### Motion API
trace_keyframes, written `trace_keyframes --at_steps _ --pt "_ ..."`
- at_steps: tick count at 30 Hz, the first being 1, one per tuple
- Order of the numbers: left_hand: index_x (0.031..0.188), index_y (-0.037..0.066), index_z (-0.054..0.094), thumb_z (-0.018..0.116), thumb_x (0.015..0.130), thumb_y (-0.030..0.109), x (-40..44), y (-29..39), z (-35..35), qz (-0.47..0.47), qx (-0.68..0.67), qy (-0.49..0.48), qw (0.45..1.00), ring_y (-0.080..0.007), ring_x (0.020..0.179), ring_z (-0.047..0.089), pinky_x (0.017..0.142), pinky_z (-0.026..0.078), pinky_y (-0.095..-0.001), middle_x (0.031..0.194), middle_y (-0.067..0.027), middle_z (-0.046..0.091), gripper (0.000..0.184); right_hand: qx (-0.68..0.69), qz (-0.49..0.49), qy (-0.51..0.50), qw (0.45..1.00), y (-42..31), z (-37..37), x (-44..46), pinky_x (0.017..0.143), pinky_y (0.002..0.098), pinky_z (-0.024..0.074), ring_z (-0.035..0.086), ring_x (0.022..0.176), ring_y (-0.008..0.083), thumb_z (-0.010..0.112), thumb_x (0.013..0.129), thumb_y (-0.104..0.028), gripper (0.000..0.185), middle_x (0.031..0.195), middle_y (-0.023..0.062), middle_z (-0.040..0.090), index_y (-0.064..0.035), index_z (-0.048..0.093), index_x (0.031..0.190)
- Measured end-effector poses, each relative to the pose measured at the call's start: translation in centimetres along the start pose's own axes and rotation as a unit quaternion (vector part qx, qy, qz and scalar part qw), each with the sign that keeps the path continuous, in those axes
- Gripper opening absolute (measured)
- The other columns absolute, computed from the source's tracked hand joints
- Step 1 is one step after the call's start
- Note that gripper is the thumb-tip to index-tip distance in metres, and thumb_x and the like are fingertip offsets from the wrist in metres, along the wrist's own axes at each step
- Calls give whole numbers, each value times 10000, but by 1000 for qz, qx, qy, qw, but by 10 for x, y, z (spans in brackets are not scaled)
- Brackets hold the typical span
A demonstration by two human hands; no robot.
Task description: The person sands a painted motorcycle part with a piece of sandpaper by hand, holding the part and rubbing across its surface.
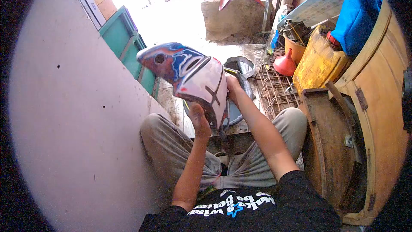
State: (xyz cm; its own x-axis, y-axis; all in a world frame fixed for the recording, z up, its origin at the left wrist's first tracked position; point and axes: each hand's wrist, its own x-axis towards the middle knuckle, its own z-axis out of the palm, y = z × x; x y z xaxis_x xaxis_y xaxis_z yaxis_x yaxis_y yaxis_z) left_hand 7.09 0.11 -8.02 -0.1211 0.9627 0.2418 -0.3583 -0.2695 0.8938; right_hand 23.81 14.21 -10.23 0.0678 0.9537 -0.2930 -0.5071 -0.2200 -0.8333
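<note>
A curved panel (199, 75), patterned blue, orange and white with a round dark hole near its left end, is held up tilted over my knees. My left hand (199, 118) grips its lower edge, thumb upward. Behind its right edge, my right hand (233, 87) is closed on it, with some fingers hidden. Beneath and behind the panel is a grey round basin (236, 114), partly covered by it. A dark bowl-like item (239, 65) lies just beyond the basin.
A pale wall (77, 116) rises close on the left, with a green panel (118, 32) past it. At the right are a metal grid (273, 88), a red funnel (285, 63), a yellow jerrycan (319, 62) and curved wooden furniture (377, 68). A concrete block (234, 19) stands ahead.
</note>
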Motion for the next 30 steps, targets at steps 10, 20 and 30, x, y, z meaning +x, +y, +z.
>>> trace_keyframes --at_steps 10,20,30 --pt "1378 23 512 664 998 208 51 71 -5 -239 -94 -122 959 -218 1130 626 972 513 -382 1249 -93 622 450 -259 -119 4 959 63 -67 62 786 413 526 695 884 291 543 1017 -357 379 1005 177 736 -14 698 1060" --pt "1395 49 498 633 1004 266 61 71 -26 -229 -211 -51 949 -330 1169 645 1009 522 -510 1289 -156 641 467 -27 132 42 990 81 -37 -49 671 390 573 730 771 275 606 965 -380 395 907 151 750 -16 757 958" --pt "1410 37 489 544 1051 421 63 82 -22 -201 -233 -76 948 -296 1159 646 1003 519 -465 1308 -139 634 529 -512 -68 -70 853 9 -68 72 618 358 542 598 613 135 777 841 -299 272 752 26 705 -41 768 928"
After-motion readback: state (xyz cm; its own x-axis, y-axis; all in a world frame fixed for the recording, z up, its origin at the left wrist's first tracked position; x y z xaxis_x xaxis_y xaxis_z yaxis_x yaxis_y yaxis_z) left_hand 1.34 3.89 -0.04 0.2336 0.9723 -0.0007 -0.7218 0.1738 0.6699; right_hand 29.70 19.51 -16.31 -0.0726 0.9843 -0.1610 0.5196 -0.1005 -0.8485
